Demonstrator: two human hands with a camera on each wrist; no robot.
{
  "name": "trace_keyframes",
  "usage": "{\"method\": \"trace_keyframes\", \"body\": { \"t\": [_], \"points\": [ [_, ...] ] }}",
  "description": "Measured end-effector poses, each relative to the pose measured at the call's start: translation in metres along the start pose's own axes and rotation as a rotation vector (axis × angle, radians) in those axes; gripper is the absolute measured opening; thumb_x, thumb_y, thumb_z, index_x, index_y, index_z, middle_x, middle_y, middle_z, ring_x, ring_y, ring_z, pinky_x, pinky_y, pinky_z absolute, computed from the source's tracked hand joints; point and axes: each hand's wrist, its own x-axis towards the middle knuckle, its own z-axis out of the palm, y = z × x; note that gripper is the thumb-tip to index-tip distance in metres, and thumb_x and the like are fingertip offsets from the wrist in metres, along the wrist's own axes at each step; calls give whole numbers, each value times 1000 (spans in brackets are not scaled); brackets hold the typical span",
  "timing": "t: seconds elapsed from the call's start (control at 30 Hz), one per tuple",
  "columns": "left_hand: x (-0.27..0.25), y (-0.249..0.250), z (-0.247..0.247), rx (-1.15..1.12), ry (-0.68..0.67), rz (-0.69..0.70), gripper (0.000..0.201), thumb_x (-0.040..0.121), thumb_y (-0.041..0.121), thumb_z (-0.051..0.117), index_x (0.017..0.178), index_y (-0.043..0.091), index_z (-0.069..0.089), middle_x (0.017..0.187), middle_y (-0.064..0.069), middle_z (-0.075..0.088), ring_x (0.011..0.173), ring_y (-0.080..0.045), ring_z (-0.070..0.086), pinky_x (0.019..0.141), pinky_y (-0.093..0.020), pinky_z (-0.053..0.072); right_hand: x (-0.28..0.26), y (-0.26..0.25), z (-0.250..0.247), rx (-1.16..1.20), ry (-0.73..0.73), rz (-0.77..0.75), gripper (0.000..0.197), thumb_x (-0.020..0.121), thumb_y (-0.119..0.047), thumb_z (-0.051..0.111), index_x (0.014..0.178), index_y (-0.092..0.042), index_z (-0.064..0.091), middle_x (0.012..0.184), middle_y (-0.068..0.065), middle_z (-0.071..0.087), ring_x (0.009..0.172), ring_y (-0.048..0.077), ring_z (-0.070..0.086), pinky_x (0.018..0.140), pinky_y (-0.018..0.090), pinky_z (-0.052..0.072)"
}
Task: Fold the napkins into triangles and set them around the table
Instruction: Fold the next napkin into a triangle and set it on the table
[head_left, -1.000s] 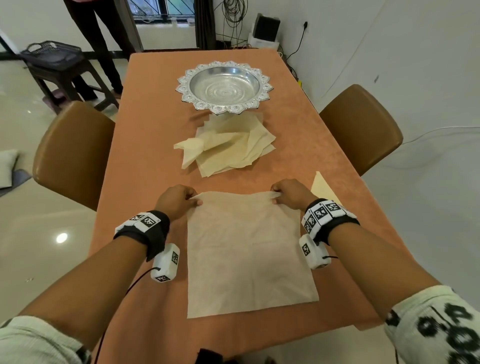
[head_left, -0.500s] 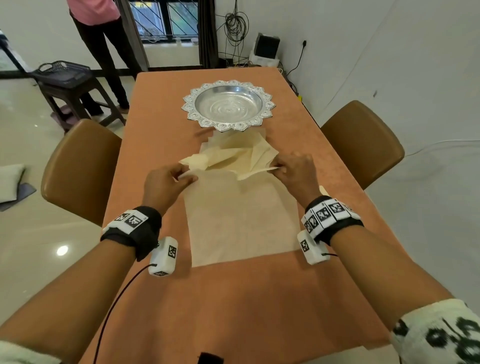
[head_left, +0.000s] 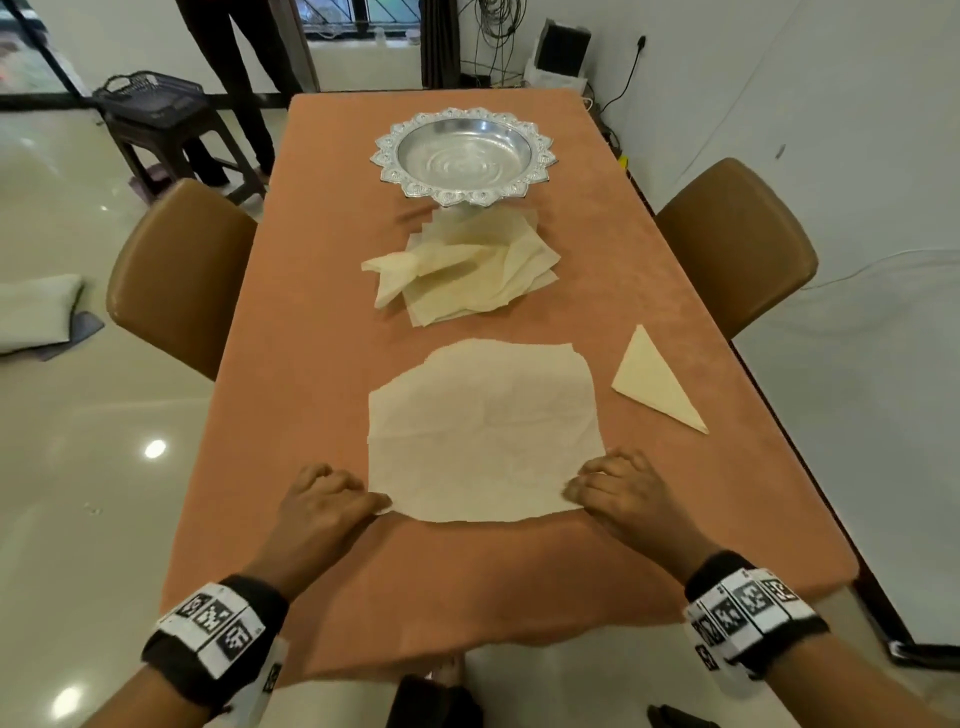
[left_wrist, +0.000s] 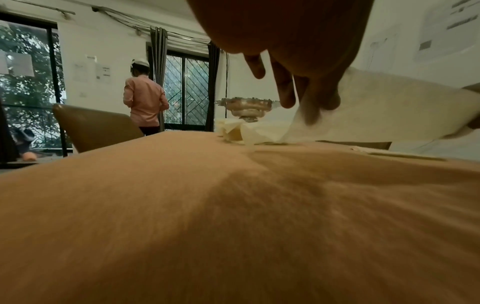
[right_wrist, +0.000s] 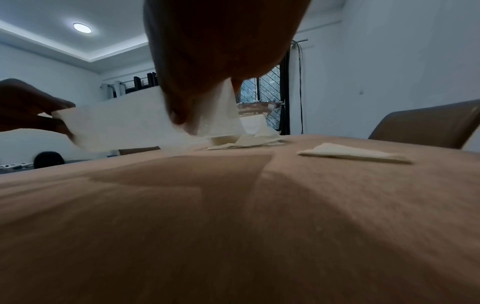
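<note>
On each wrist I wear a black band (head_left: 244, 631) wrapped with a strip of white tiles printed with black square codes; the right band (head_left: 748, 610) matches it. A small white camera block (head_left: 270, 675) with a code patch hangs below my left wrist. My forearms are bare.

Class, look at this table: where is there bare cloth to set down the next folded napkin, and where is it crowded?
Bare: the left strip beside the open napkin, and the near edge by both hands. Crowded: the middle, where the napkin pile touches the silver tray; a folded triangle lies right.
</note>
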Motion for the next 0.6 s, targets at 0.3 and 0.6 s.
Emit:
{"method": "trace_keyframes", "body": {
  "t": [0.3, 0.6],
  "points": [
    [-54, 71, 2, 33, -68, -17, 54, 100, 43, 29, 77, 25, 74, 68, 3, 69, 69, -17, 67, 80, -37, 34, -66, -36, -2, 88, 4, 27, 18, 79, -22, 53, 77, -23, 71, 79, -9, 69, 85, 12, 58, 87, 32, 34],
    [-89, 109, -19, -110, -326, -17, 51, 91, 64, 35, 98, 30, 73, 98, 16, 71, 94, -9, 62, 90, -35, 33, -109, -57, -21, 199, -269, 41, 52, 93, -61, 35, 107, -25, 69, 109, -12, 68, 105, 10, 57, 91, 31, 32]
  ]
}}
